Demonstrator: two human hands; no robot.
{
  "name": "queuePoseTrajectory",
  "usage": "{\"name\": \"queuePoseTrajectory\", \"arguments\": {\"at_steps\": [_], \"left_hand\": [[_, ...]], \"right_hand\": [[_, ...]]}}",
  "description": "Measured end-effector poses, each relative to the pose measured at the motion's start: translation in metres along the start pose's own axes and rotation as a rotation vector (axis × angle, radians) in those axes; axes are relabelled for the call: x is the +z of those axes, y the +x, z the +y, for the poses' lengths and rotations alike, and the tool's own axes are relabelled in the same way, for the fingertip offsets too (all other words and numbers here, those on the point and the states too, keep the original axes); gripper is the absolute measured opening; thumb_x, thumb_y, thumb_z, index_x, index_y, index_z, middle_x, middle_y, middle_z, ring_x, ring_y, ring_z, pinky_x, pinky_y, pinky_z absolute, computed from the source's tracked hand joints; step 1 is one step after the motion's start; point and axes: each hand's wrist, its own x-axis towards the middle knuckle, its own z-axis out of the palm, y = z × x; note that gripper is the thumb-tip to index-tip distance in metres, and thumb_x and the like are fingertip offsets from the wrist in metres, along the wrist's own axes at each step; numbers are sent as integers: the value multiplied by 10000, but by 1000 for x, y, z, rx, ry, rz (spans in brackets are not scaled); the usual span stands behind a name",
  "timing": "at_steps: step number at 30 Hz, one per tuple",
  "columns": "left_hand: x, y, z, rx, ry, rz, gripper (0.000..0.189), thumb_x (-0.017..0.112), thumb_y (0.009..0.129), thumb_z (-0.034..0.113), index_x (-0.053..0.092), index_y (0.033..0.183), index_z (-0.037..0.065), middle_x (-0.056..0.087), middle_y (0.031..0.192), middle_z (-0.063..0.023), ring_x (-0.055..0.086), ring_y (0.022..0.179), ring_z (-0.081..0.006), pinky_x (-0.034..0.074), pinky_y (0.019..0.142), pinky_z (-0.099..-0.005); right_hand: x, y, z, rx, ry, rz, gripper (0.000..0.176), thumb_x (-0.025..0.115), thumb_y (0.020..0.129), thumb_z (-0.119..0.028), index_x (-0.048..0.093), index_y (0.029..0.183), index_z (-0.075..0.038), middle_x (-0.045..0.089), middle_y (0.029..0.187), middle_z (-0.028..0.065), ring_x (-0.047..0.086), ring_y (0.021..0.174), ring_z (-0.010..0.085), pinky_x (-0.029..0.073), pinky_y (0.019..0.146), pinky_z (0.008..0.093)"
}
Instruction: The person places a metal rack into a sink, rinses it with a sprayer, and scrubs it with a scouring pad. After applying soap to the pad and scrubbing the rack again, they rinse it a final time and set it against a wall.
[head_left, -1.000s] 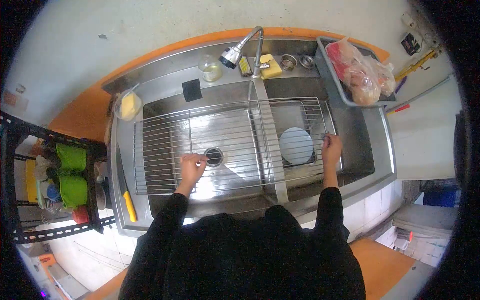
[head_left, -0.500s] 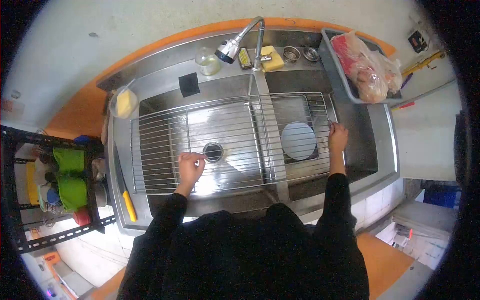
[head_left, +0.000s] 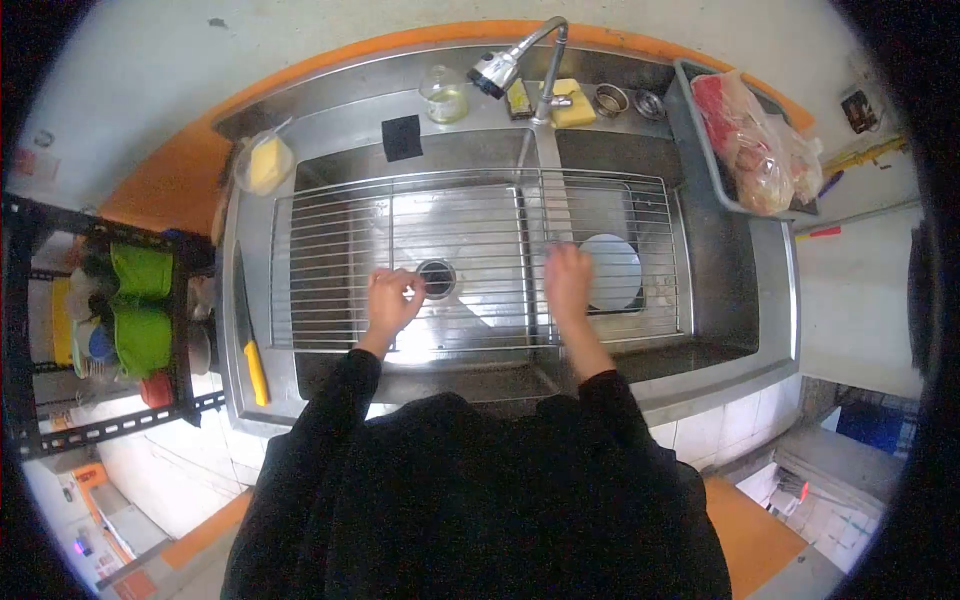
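A wide wire rack (head_left: pixel 470 318) lies across the two-basin steel sink (head_left: pixel 770 290). Over its left part, beside the drain hole (head_left: pixel 436 279), is my left hand (head_left: pixel 393 300). Its thumb and forefinger are pinched together, and I cannot make out what is between them. My right hand (head_left: pixel 568 285) is closed over the rack near the divider between the basins, slightly blurred; whatever its fingers hold is hidden. Below the rack in the right basin, next to that hand, sits a round pale disc (head_left: pixel 615 275), partly covered by the wires.
Along the back ledge are a faucet (head_left: pixel 555 75), a glass jar (head_left: pixel 442 97), a black square (head_left: pixel 402 138) and a yellow sponge (head_left: pixel 573 102). A grey tub (head_left: pixel 700 150) holds bagged food at right. A yellow-handled knife (head_left: pixel 256 372) and a bowl (head_left: pixel 264 166) are at left.
My right hand has moved left along the rack, from its right end to near the basin divider. My left hand stays near the same rack crossbar. The camera view has shifted slightly.
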Motion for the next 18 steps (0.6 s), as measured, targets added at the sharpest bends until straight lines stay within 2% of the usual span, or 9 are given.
{"name": "queuePoseTrajectory", "arguments": {"at_steps": [1,4,5,7,8,9,13,16,18], "left_hand": [[-3,-1,-1,-37,-18,-67,96,638,796,176,695,764,106,647,715,-44,600,708,-229,393,854,-367],[2,-7,-30,115,-152,-43,132,636,829,209,704,845,96,641,743,-61,596,758,-251,401,853,-381],[5,-10,-45,67,-206,-190,190,632,843,236,692,946,89,638,850,-75,582,878,-268,408,880,-406],[3,-15,-42,144,-188,-138,252,632,841,254,659,1024,84,617,951,-97,555,955,-293,410,899,-416],[-6,-17,-50,178,-170,-103,288,633,841,263,643,1063,81,606,1002,-107,542,994,-305,410,908,-421],[-24,-22,-64,170,-100,-103,323,631,841,278,619,1098,82,582,1048,-122,526,1019,-316,408,917,-425],[-90,-50,-125,63,133,-60,465,627,835,334,530,1216,86,504,1173,-172,484,1091,-346,400,937,-437],[-137,-67,-188,-64,221,-42,478,634,818,332,530,1216,88,491,1212,-163,452,1160,-348,368,982,-445],[-144,-76,-208,-41,374,-29,486,637,806,319,528,1217,84,482,1236,-162,433,1194,-349,349,1006,-447]], "right_hand": [[-3,-7,-9,5,100,35,200,606,807,-111,619,996,-46,559,965,136,500,928,341,414,806,426],[-23,-18,-35,-41,339,97,222,623,789,-81,617,1008,-49,556,993,122,503,969,323,416,837,423],[-40,-29,-38,-90,370,75,233,631,774,-59,620,1006,-53,559,993,116,506,981,317,414,851,417],[-33,-59,-21,-345,264,-200,265,647,747,-51,624,1011,-69,563,1003,106,506,993,309,408,858,425],[-32,-64,-2,-306,295,-252,252,652,742,-72,629,992,-77,564,1001,105,509,987,311,405,855,426],[-31,-64,17,-269,319,-304,238,657,736,-92,634,973,-84,564,999,104,512,981,313,402,852,427],[-57,-58,66,-314,407,-159,162,672,700,-43,619,849,-73,574,976,113,529,948,323,406,824,408],[-49,-63,107,-283,289,-156,182,686,686,-31,612,848,-71,579,957,117,532,934,321,412,806,403],[-62,-39,96,-356,261,-318,194,698,687,-50,613,860,-69,581,947,120,539,923,325,418,810,404]]}}
